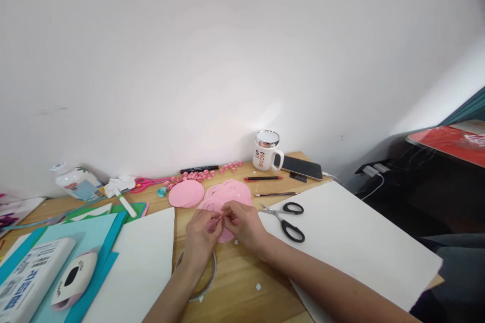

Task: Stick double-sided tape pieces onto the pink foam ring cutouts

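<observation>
My left hand (201, 236) and my right hand (244, 223) meet over the wooden table (242, 282), fingers pinched together on a pink paper spiral piece (226, 235). Just beyond them lie a stack of pink paper circles (186, 194) and cut pink spirals (229, 193). A row of small rolled pink paper roses (204, 174) sits behind those, near the wall. Black-handled scissors (288, 219) lie to the right of my right hand. A tape ring (212, 277) lies under my left wrist.
A white mug (266, 150), a phone (302, 167), a black marker (199, 168) and a red pen (263, 178) sit at the back. White sheets (352, 242) lie right and left. Blue and green paper (91, 232), a paper punch (74, 278), a glue stick (125, 205) and a bottle (76, 181) are on the left.
</observation>
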Demonstrator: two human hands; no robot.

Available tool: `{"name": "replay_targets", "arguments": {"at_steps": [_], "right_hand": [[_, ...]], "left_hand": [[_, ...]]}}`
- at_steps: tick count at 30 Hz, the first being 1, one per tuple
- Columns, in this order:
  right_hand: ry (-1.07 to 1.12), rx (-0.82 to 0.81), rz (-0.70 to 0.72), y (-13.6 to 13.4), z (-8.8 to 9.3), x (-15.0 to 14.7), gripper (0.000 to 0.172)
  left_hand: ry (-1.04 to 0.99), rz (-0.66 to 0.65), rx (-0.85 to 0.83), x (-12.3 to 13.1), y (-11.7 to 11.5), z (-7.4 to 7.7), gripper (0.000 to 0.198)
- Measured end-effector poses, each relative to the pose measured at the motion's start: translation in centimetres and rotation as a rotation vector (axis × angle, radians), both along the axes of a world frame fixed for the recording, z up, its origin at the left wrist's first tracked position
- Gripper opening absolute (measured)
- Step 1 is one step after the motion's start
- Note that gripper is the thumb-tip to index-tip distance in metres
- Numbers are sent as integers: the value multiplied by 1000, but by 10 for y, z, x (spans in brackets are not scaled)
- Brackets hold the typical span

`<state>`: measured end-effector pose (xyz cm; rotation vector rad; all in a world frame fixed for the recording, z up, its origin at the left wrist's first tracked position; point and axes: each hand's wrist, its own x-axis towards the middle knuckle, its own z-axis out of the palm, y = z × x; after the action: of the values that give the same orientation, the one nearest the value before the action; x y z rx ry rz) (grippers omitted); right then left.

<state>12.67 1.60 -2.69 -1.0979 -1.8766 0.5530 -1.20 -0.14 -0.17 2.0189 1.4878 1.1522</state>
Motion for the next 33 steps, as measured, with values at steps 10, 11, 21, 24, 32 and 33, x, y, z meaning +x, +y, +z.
{"name": "replay_targets", "arguments": {"at_steps": [10, 11, 21, 24, 32, 33], "right_hand": [[501, -384, -30, -3, 4, -6, 15], [533, -394, -41, -3, 5, -7, 14], [782, -506, -36, -7, 5, -12, 20], [751, -471, -43, -9, 7, -14, 16], [828, -516, -84, -4, 3, -13, 19], [827, -519, -79, -5, 4, -13, 19]], "left_hand": [[4, 51, 18, 2, 2, -6, 21], [0, 59, 14, 3, 2, -6, 22], [-117, 87, -66, 8, -1, -6, 34], [-150, 111, -81, 9, -2, -8, 32], [-107, 138, -31, 11, -3, -11, 41], [-112, 130, -35, 11, -3, -11, 41]]}}
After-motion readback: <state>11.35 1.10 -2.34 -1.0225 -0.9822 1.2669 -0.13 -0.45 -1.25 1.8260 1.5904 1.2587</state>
